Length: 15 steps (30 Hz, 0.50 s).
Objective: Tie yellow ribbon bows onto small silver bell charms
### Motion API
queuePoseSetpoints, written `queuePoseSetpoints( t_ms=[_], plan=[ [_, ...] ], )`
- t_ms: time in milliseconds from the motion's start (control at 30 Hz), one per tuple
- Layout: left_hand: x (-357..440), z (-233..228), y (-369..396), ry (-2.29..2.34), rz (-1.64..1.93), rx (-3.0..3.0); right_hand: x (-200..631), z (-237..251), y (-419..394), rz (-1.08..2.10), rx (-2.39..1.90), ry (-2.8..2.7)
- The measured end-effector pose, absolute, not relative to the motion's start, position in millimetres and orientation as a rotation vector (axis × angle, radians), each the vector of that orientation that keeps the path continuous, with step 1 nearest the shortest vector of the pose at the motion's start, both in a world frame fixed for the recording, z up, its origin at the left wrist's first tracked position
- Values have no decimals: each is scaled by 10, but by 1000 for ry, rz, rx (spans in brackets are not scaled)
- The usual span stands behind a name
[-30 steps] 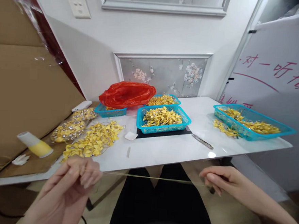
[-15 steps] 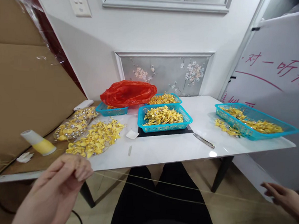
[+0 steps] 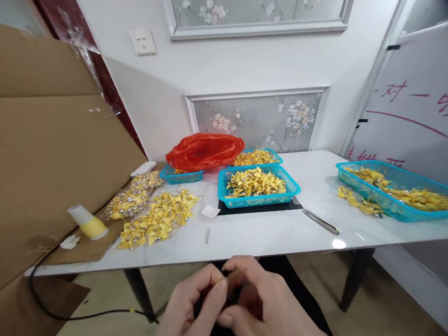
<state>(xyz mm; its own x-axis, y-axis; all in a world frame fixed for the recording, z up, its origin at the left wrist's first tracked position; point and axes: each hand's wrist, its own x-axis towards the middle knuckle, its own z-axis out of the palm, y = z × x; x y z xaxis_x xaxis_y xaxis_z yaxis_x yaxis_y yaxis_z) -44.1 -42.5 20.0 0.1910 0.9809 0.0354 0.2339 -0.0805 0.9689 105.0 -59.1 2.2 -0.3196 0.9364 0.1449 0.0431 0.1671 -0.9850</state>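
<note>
Thread is barely visible in the head view, just a thin dark strand (image 3: 231,297) pinched where both hands meet, low in the middle of the shot, in front of the table edge and over the person's lap. The left hand (image 3: 188,314) has thumb and forefinger pressed together on it, and the right hand (image 3: 260,314) curls in from the other side with its fingertips touching the left's, also closed on that same strand. It's too fine and blurry to say how it runs between the fingers.

Up on the white table (image 3: 281,233) there's a lot of yellow stuff. A loose heap of yellow folded paper pieces (image 3: 159,220) sits on the left part, with a clear bag of the same pieces (image 3: 131,200) just beside it. Near the left corner lies a yellow and white spool (image 3: 87,222) tipped on its side, on a brown sheet.

In the middle is a blue basket (image 3: 259,188) full of the yellow pieces, standing on a black mat. Behind it there's a second blue basket (image 3: 255,156), and a third one (image 3: 181,174) with a red plastic bag (image 3: 206,150) slumped over it. A long blue tray (image 3: 402,188) sits at the right end, a few yellow pieces spilled next to it. Metal tweezers (image 3: 322,222) lie flat between the middle basket and that tray. A black cable (image 3: 83,316) trails on the floor below the left corner.
</note>
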Motion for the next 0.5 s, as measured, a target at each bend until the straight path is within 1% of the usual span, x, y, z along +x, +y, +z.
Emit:
queuePoseSetpoints(
  t_ms=[33,100,200,400,500],
  plan=[
    [-493,177,-429,1190,973,1478,983,21,-561,1180,-980,-1615],
    [-582,144,-453,1177,972,1410,960,-26,-531,874,-954,-1692],
    [-630,134,-516,1183,964,1356,1009,-107,-530,528,-784,-1738],
    [-561,137,-579,1138,939,1224,981,-172,-567,331,-703,-1688],
    [-562,148,-582,1063,950,1209,1006,-144,-585,339,-708,-1674]
  ],
)
